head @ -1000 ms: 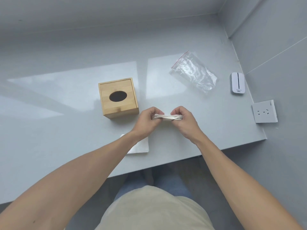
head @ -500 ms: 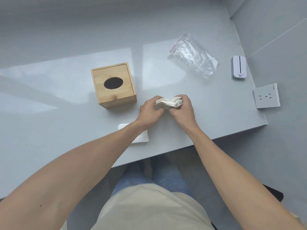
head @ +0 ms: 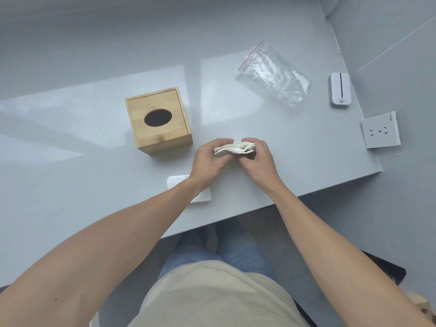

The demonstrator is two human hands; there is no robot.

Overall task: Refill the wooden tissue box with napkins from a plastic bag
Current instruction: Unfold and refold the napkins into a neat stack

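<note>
Both hands, left hand (head: 208,159) and right hand (head: 256,159), pinch the napkins (head: 233,149), now bent double since a second ago; box (head: 158,119) at 10 o'clock, stuffing likely next.

A box (head: 158,121) stood on the table (head: 70,185), left of the hands. A bag (head: 273,74) lay behind them to the right. A napkin (head: 200,197) lay under the left forearm.

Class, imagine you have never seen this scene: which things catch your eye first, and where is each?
First, the two hands, left hand and right hand, pinching a folded stack of napkins at the table's middle. Next, the wooden tissue box with its dark oval hole, left of them. Then the crumpled plastic bag behind, to the right.
</note>
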